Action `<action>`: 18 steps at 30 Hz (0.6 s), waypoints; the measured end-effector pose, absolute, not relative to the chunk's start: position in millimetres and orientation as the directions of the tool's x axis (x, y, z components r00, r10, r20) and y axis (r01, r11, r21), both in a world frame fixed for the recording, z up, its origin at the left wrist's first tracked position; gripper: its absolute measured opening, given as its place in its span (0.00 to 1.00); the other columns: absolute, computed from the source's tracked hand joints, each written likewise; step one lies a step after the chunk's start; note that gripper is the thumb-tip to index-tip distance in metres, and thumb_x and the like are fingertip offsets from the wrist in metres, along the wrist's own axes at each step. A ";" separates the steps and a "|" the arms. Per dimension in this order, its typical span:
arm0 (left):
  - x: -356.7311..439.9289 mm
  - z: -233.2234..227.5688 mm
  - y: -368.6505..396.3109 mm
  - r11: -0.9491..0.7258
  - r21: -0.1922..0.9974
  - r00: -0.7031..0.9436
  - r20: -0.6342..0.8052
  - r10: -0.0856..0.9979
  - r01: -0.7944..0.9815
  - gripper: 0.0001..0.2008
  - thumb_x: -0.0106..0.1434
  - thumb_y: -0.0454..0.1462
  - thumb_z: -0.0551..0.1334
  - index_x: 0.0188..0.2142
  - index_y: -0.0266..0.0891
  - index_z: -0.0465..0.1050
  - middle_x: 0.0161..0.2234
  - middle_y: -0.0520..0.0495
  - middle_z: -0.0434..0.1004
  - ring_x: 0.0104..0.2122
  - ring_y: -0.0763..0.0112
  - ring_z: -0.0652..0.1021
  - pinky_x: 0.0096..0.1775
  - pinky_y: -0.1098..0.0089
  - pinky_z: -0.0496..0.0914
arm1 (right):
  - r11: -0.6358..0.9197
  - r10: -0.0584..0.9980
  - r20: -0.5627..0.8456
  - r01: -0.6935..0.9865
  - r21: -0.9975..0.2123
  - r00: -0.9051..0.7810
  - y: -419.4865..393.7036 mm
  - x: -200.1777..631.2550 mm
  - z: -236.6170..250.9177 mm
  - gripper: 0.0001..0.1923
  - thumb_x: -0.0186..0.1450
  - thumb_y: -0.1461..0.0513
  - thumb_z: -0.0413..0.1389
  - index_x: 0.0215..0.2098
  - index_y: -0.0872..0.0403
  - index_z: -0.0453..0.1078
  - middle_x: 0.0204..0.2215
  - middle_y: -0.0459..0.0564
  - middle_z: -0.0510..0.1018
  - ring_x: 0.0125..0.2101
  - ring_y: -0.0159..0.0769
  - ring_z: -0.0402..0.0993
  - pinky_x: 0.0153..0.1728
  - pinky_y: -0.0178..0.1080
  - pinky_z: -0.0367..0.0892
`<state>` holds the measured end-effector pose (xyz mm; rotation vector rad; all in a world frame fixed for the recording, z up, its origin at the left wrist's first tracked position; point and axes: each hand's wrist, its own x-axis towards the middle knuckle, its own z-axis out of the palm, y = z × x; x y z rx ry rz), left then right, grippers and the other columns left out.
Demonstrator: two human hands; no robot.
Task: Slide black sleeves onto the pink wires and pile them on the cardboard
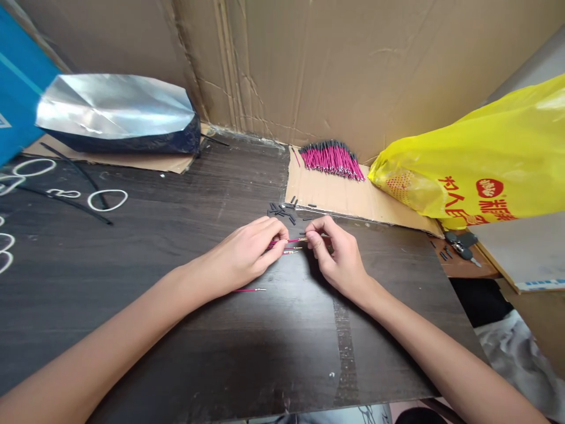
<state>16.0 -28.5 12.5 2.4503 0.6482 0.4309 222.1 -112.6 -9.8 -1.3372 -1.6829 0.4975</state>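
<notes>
My left hand (256,247) is closed in a pinch on a thin red wire (293,240) with a metal terminal at its end. Facing it, my right hand (333,250) pinches at the terminal end; whatever else lies between its fingertips is too small to make out. Just below, more wire ends (292,252) with metal tips stick out by my left fingers. Another red wire (249,290) lies on the table, partly under my left wrist. Beyond my hands several short black sleeves (279,209) are scattered.
A pile of red wires with black ends (331,160) lies on a cardboard sheet (326,191). To the right are a yellow plastic bag (477,159) and keys (461,245). At left stand a silver bag (117,109), white loops (107,200) and black tubing (66,203). Cardboard walls the back.
</notes>
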 end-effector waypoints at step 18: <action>23.2 10.2 -32.7 -0.423 0.830 0.688 0.067 0.723 0.363 0.06 0.67 0.40 0.65 0.37 0.41 0.80 0.31 0.55 0.83 0.31 0.73 0.81 0.37 0.74 0.69 | 0.358 0.921 0.389 0.355 -0.864 0.016 -116.7 210.8 -10.5 0.05 0.74 0.61 0.54 0.45 0.52 0.72 0.36 0.48 0.77 0.31 0.30 0.76 0.35 0.37 0.75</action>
